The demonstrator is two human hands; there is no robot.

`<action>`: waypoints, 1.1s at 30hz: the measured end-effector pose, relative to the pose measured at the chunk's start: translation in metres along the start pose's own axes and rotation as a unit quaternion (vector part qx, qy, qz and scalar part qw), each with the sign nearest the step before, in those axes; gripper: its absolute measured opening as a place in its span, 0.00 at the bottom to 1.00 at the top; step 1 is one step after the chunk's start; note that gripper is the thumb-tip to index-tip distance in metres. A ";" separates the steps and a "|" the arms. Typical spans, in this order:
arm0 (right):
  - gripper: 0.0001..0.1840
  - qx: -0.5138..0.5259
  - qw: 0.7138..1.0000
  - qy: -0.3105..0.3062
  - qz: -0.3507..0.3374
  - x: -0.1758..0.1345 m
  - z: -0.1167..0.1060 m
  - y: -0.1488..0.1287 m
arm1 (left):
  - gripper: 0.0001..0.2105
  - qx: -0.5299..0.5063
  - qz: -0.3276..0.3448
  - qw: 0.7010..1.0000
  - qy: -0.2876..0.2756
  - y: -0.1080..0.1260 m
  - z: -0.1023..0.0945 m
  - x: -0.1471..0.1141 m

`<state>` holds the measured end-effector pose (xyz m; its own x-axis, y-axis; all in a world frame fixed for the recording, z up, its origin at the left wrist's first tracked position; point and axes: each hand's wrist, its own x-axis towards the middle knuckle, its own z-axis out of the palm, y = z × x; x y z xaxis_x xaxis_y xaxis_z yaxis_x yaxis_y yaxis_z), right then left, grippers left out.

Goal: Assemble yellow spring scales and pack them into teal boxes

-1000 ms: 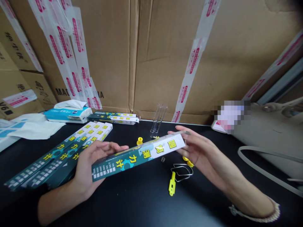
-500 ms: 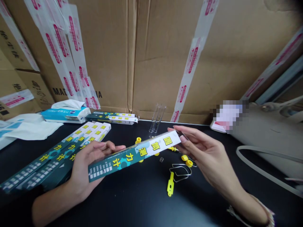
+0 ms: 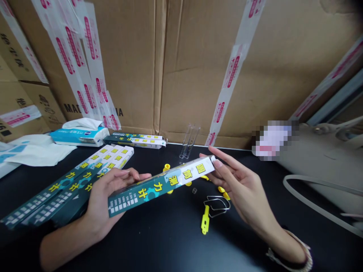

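Note:
A long green-and-white spring scale box (image 3: 163,185) with yellow lettering lies tilted across the middle, its white end raised to the right. My left hand (image 3: 103,202) is closed around the lower green end, with the fingertips behind it. At the white end, my right hand (image 3: 241,181) has its thumb against the small end flap; a fingertip shows behind the box and the index finger is lifted. Below the right hand lie bent metal wire hooks (image 3: 217,206) and a flat yellow plastic piece (image 3: 205,220). Small yellow caps (image 3: 226,195) lie partly hidden behind it.
Several similar boxes (image 3: 82,181) lie side by side on the left, with more boxes (image 3: 134,140) at the back. Clear tubes (image 3: 190,141) stand near the cardboard wall (image 3: 193,75). A tissue pack (image 3: 81,135) is back left; a pale bag (image 3: 317,162) is at right.
My right thumb has shifted onto the box's end flap, which now looks folded in more. The right index finger has straightened upward. My left hand keeps its hold on the box.

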<state>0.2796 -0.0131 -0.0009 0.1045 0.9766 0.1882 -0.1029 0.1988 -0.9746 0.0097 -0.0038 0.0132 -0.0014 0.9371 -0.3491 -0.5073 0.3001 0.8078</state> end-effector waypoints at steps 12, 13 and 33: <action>0.11 0.090 0.996 0.014 0.012 0.004 0.005 0.003 | 0.19 0.017 0.002 1.000 -0.007 -0.003 0.002 0.003; 0.11 0.086 0.996 0.012 0.008 0.004 0.005 0.004 | 0.18 0.016 0.002 1.000 -0.006 -0.003 0.002 0.003; 0.16 0.065 0.992 0.105 -0.026 0.009 0.001 0.000 | 0.25 0.064 -0.107 0.980 -0.157 -0.005 0.004 0.004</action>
<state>0.2791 -0.0044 0.0011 0.3147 0.9290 0.1946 -0.2165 0.2698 -0.9383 0.0156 -0.0005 0.0099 0.3687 0.8527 -0.3700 -0.3547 0.4970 0.7920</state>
